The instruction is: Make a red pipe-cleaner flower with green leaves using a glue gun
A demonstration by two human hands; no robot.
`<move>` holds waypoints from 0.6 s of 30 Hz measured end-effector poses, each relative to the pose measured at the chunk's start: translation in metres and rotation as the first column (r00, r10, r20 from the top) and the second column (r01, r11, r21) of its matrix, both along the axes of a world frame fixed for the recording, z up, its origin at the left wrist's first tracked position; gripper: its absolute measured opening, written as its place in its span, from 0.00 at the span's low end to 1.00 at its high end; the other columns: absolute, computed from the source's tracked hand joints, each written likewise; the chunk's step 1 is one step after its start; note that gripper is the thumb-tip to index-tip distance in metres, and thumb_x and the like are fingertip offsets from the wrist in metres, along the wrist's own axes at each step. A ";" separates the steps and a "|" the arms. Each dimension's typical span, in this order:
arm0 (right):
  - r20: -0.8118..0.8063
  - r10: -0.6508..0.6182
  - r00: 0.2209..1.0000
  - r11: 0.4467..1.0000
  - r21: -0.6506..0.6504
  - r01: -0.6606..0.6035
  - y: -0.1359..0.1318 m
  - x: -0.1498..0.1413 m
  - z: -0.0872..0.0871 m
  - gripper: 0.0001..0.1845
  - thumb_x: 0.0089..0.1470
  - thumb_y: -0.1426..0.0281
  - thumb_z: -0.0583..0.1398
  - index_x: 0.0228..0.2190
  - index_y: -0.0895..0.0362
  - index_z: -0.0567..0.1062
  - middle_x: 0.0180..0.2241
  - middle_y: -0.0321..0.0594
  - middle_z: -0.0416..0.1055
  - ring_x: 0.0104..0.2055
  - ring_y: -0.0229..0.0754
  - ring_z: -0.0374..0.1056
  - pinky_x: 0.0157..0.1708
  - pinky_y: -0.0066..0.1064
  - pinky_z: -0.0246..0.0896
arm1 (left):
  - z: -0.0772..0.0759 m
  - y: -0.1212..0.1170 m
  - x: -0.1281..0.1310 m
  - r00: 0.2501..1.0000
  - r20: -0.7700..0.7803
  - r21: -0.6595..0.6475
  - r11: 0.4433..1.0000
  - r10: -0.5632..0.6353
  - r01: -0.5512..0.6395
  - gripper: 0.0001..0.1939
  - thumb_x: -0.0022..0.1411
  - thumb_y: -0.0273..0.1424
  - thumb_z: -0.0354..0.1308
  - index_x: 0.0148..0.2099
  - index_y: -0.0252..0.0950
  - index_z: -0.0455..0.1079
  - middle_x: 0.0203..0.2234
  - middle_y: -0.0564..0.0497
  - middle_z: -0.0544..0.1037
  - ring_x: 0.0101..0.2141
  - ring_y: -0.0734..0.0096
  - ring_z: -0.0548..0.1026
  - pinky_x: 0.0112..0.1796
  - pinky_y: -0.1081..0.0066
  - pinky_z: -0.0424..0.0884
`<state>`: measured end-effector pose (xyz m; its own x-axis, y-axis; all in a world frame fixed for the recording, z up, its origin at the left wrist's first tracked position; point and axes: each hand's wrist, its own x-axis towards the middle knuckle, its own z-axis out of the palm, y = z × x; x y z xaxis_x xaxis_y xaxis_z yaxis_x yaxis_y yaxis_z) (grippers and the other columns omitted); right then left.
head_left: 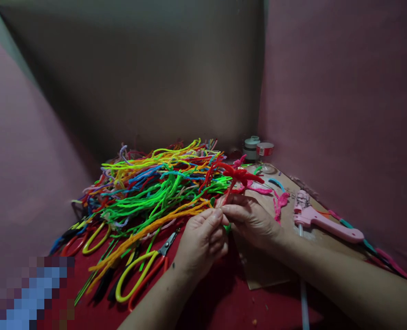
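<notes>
A red pipe-cleaner flower point(241, 175) rises above my two hands, its petals spread and its stem running down into the fingers. My right hand point(254, 221) is closed round the stem, thumb and forefinger pinched. Against those fingertips, my left hand point(203, 236) is also pinched shut; what lies between its fingers is hidden. A small green bit shows just above the left fingertips. Left of the hands spreads a big heap of coloured pipe cleaners point(155, 197), with orange ones point(144, 227) nearest. Scissors with yellow and red handles point(137, 275) lie beside my left wrist.
A pink glue gun point(337, 225) with a clear glue stick lies on a tan board point(263, 270) at the right, near my right forearm. Pink twisted pieces point(280, 204) rest on the board. A jar point(251, 147) and tape roll point(265, 149) stand behind. Pinkish panels rise on both sides.
</notes>
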<state>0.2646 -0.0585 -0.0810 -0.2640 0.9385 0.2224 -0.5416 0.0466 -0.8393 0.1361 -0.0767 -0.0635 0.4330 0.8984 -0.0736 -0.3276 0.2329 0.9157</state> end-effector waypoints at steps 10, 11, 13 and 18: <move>0.238 -0.196 0.951 0.981 0.047 0.190 0.003 0.001 -0.005 0.04 0.47 0.70 0.61 0.26 0.58 0.75 0.27 0.36 0.71 0.30 0.38 0.63 0.33 0.32 0.56 | -0.008 0.007 -0.015 0.698 -0.486 0.732 0.682 0.526 -0.004 0.07 0.58 0.31 0.53 0.39 0.39 0.69 0.26 0.51 0.74 0.26 0.71 0.70 0.30 0.74 0.61; 0.255 -0.214 0.943 0.977 0.062 0.205 0.002 0.001 -0.005 0.04 0.47 0.70 0.61 0.26 0.58 0.75 0.27 0.36 0.71 0.30 0.38 0.63 0.32 0.32 0.56 | -0.010 0.006 -0.014 0.686 -0.487 0.748 0.664 0.540 0.008 0.07 0.58 0.30 0.52 0.39 0.39 0.69 0.26 0.50 0.74 0.27 0.70 0.70 0.30 0.74 0.61; 0.302 -0.282 0.911 0.959 0.117 0.258 0.000 0.000 -0.003 0.03 0.46 0.71 0.62 0.24 0.57 0.75 0.25 0.34 0.70 0.30 0.38 0.63 0.32 0.31 0.56 | -0.011 0.005 -0.013 0.690 -0.480 0.754 0.657 0.541 0.009 0.07 0.59 0.29 0.51 0.38 0.39 0.69 0.24 0.51 0.73 0.25 0.71 0.69 0.30 0.74 0.60; 0.332 -0.328 0.884 0.938 0.224 0.264 -0.004 -0.001 0.006 0.03 0.48 0.70 0.61 0.25 0.56 0.74 0.25 0.33 0.69 0.31 0.38 0.63 0.35 0.31 0.56 | -0.008 0.007 -0.011 0.771 -0.429 0.690 0.721 0.471 -0.057 0.06 0.59 0.30 0.51 0.35 0.38 0.70 0.21 0.54 0.69 0.22 0.74 0.65 0.27 0.75 0.59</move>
